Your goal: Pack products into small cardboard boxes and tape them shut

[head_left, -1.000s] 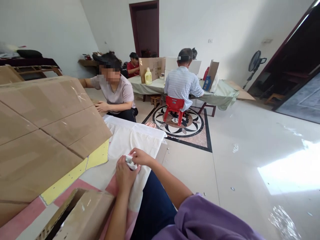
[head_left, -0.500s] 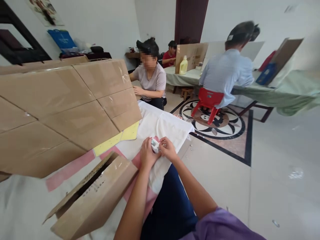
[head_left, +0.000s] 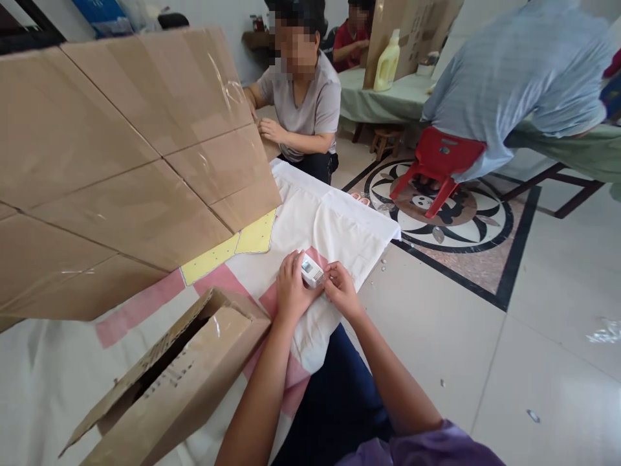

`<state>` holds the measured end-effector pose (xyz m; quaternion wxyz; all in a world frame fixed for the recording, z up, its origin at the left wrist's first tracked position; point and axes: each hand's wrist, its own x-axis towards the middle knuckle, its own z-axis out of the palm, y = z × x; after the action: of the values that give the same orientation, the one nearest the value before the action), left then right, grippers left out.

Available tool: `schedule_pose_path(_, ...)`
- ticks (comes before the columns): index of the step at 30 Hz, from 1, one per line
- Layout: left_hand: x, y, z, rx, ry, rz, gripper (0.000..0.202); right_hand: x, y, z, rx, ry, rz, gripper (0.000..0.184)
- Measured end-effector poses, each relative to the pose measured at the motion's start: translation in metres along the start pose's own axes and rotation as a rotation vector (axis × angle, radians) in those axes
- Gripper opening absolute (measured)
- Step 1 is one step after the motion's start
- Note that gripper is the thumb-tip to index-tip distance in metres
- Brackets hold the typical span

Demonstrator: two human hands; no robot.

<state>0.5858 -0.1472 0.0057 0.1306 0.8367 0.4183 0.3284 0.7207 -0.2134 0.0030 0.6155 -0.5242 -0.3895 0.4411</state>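
My left hand (head_left: 294,288) is wrapped round a small white box (head_left: 311,270) with a greyish panel on its upper face. Close to the box's right end is my right hand (head_left: 341,288), its thumb and fingertips pinched together; whatever sits between them is too small to make out. Both hands are over the edge of a table covered by a cream and pink cloth (head_left: 310,200). To the left of my forearm lies a narrow open cardboard box (head_left: 194,382), with printing along its slit.
Large taped cardboard panels (head_left: 121,155) stand across the left of the table, beside yellow sheets (head_left: 257,233). One person (head_left: 305,97) sits beyond the panels; another sits on a red chair (head_left: 444,158). A yellow jug (head_left: 388,61) stands on the far table. Small scraps lie on the floor.
The view has tilted down and moved closer. The white box has turned so more of its upper face shows, and my right hand has drawn slightly away from it.
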Motion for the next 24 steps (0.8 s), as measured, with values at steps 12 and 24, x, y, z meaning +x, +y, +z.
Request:
schedule_pose_path(12, -0.011, -0.006, 0.015, 0.105, 0.140, 0.133, 0.039, 0.003, 0.023, -0.010, -0.141, -0.013, -0.050, 0.033)
schedule_pose_path(24, -0.018, 0.017, -0.002, 0.281, 0.289, 0.265, 0.038, 0.004, 0.017, -0.004, -0.037, -0.029, -0.003, 0.042)
